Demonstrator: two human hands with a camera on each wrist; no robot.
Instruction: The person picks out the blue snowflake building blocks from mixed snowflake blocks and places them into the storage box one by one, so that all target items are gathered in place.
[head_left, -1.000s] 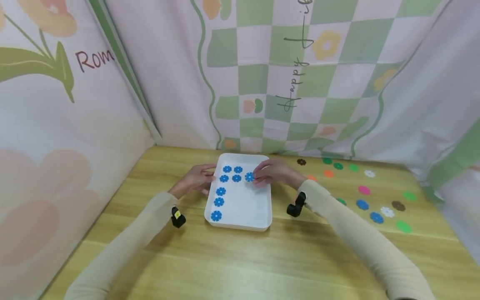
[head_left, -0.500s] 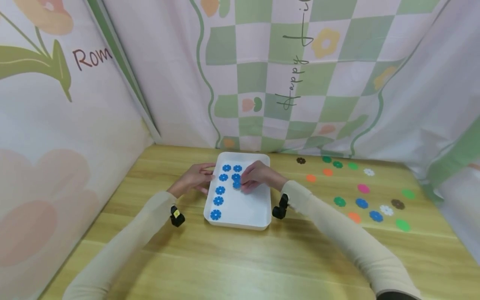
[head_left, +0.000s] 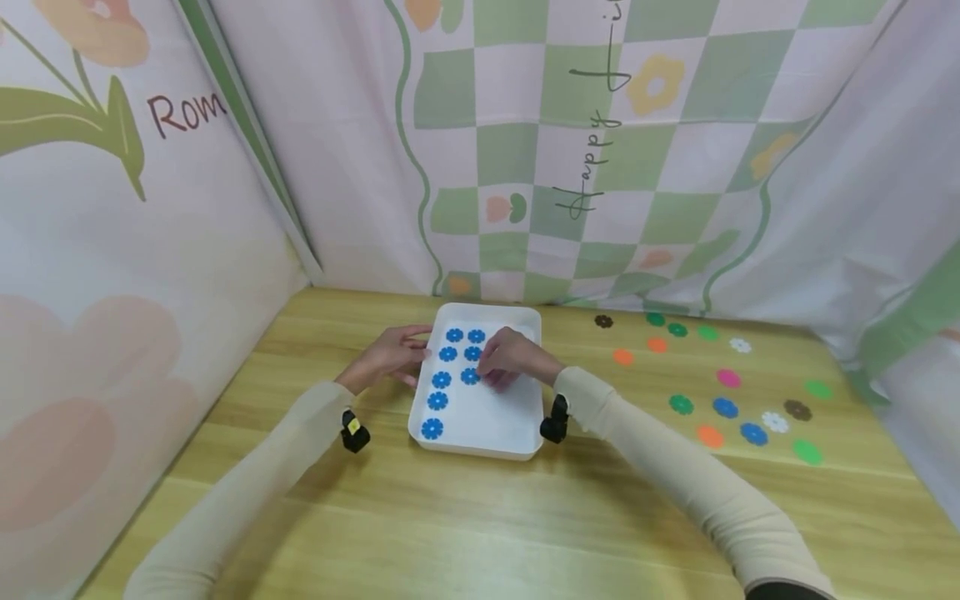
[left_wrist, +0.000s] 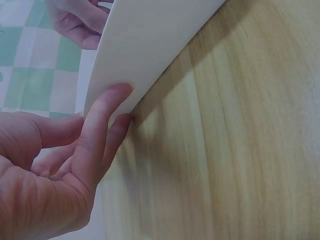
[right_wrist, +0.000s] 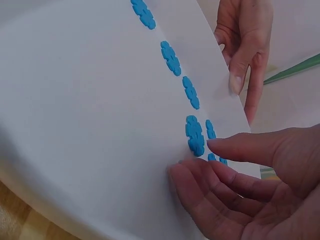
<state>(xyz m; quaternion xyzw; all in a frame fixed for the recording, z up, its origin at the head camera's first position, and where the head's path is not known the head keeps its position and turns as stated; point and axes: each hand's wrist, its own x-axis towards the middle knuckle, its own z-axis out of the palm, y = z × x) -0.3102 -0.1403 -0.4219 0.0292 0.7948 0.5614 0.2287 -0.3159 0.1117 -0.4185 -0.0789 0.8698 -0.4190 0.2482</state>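
Observation:
A white tray holds several blue snowflake discs, one column along its left wall and a shorter column beside it. My left hand holds the tray's left wall, with thumb at the rim and fingers on the outside. Inside the tray, my right hand is just right of the lowest disc in the second column. Seen from the right wrist, that blue disc lies on the tray floor with the thumb at its edge and the other fingers parted from it. Nothing shows in the right hand's grasp.
Loose discs lie on the wooden table to the right, among them a pink disc, a blue disc and an orange disc. A patterned curtain hangs behind the table, and a printed cloth stands at left.
My right hand has carried a blue disc leftward from the tray's right side and let go of it below the second column. The left hand stays at the tray's left wall.

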